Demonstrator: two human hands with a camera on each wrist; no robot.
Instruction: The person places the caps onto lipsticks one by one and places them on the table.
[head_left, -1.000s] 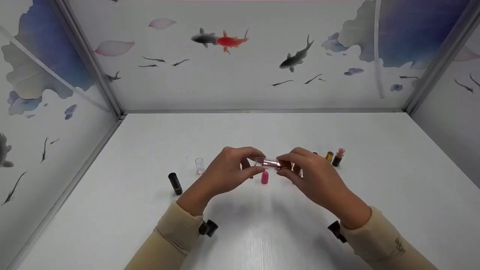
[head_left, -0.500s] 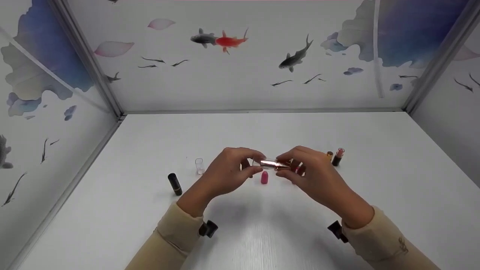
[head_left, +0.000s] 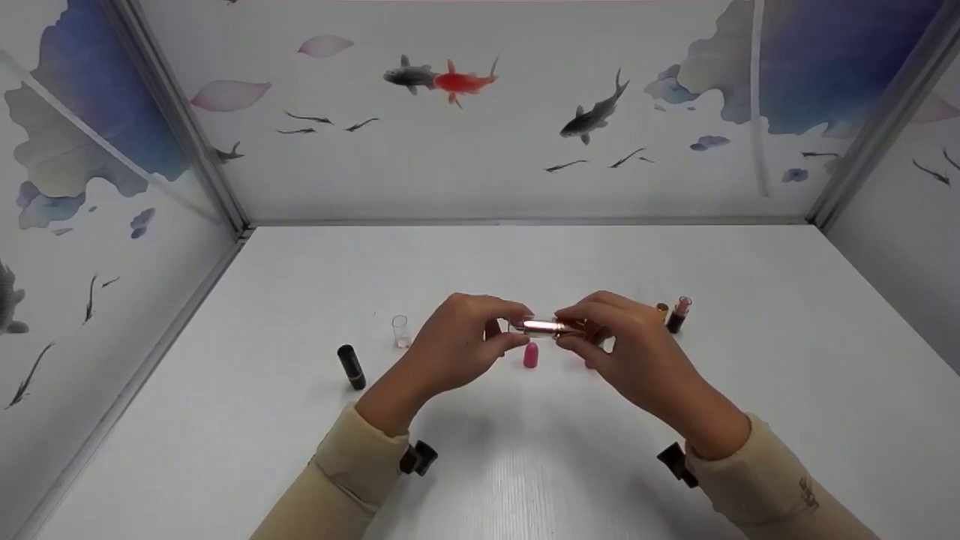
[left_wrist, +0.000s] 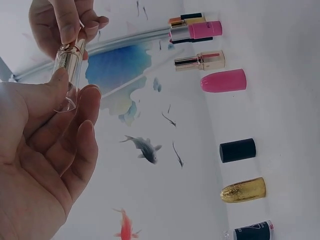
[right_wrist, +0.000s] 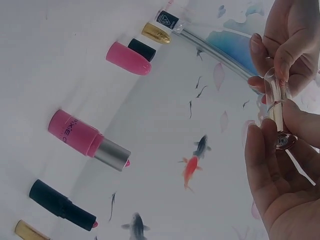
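Both hands hold one lipstick (head_left: 543,327) level in the air above the table, a clear cap over its shiny rose-gold body. My left hand (head_left: 463,341) pinches the clear end between thumb and fingers; in the left wrist view the clear cap (left_wrist: 66,104) lies against the left thumb (left_wrist: 57,87). My right hand (head_left: 634,345) grips the other end, where the right wrist view shows a round dark-pink base (right_wrist: 286,141) between the right fingers. A pink cap (head_left: 531,355) stands on the table just below the lipstick.
On the table (head_left: 525,262), a black tube (head_left: 351,367) and a clear cap (head_left: 400,331) stand left of the left hand. Beyond the right hand are a gold piece (head_left: 661,309) and a black lipstick (head_left: 679,315). The right wrist view also shows a pink-and-silver lipstick (right_wrist: 82,136).
The right hand has shifted slightly on its end of the lipstick, and more of the shiny body shows between the hands. The left hand stays nearly in place.
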